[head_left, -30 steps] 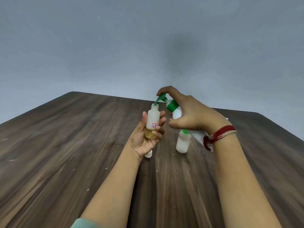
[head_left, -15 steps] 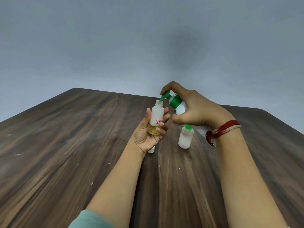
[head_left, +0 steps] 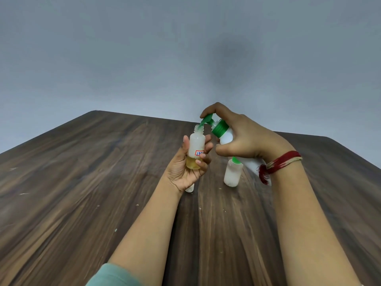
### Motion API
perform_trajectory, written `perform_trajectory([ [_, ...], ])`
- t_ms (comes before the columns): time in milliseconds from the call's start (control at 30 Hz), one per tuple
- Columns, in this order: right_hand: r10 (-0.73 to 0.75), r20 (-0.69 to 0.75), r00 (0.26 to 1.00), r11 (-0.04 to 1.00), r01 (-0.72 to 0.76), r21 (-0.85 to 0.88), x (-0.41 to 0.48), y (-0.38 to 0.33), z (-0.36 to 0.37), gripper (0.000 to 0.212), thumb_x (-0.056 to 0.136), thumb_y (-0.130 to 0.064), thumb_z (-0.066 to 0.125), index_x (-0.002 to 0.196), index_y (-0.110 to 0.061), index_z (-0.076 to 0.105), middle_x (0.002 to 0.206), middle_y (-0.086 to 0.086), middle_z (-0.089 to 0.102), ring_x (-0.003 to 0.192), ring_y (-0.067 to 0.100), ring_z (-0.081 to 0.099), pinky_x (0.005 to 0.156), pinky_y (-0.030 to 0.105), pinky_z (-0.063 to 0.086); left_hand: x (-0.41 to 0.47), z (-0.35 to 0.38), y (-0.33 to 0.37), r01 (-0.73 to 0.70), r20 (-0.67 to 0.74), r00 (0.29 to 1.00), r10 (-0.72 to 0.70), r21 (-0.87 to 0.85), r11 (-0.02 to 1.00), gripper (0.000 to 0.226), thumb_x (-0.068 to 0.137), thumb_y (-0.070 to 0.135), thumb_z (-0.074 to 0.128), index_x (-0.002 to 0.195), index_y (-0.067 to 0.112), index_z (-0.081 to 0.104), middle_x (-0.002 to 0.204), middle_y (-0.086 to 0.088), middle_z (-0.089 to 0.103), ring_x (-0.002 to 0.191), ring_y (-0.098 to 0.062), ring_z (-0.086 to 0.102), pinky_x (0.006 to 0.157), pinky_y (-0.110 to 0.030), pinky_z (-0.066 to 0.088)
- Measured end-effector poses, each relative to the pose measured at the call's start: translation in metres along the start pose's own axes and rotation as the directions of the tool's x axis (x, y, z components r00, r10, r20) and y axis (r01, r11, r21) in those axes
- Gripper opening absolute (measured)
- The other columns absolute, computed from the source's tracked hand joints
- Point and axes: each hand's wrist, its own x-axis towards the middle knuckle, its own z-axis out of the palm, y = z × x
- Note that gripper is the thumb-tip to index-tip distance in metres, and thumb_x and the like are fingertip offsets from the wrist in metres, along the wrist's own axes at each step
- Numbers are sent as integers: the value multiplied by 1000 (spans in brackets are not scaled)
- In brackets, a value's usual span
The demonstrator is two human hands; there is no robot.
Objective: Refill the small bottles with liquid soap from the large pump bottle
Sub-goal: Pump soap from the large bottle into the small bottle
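Note:
My left hand (head_left: 185, 168) grips a small open translucent bottle (head_left: 196, 149) upright above the table; yellow soap fills its bottom part and a red-edged label is on its side. My right hand (head_left: 243, 139) holds the large white pump bottle (head_left: 226, 137) tilted to the left, with a finger on its green pump head (head_left: 208, 118). The green nozzle tip sits right at the small bottle's mouth. A second small bottle (head_left: 233, 172) with a green cap stands on the table below my right hand. Another small white piece (head_left: 190, 188) peeks out under my left hand.
The dark wooden table (head_left: 82, 182) stretches to the left, right and toward me, with small pale specks on it. A plain grey wall rises behind its far edge. Red and beige threads (head_left: 280, 162) circle my right wrist.
The view has shifted slightly, so hands and bottles appear a little higher in the frame. The pump nozzle stays at the small bottle's mouth, and both grips are unchanged.

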Motion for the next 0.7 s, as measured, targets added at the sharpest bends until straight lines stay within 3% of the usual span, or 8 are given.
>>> perform_trajectory([
  [233,9,-8,1000,1000,-9,3,1,1,0,62,74,-8,65,125,-34,42,74,-7,54,64,12,48,56,13,39,1,-2,0,5,15,1000,-4,-20,1000,57,63,24,88,109,-5,68,92,-18,71,65,-16,65,52,-21,55],
  [400,5,-5,1000,1000,-5,-11,1,1,0,72,74,-9,65,133,-40,38,74,-15,50,66,13,49,58,12,39,0,-1,2,1,22,1000,-1,-42,999,57,65,23,87,110,-5,68,93,-19,71,66,-17,65,53,-22,55],
  [700,-15,-4,1000,1000,15,0,0,1,0,60,72,-15,66,123,-35,43,80,-7,58,68,14,51,59,15,40,0,1,0,0,1,1000,0,-7,1000,57,61,24,90,106,-5,69,90,-18,71,64,-16,65,51,-21,55],
])
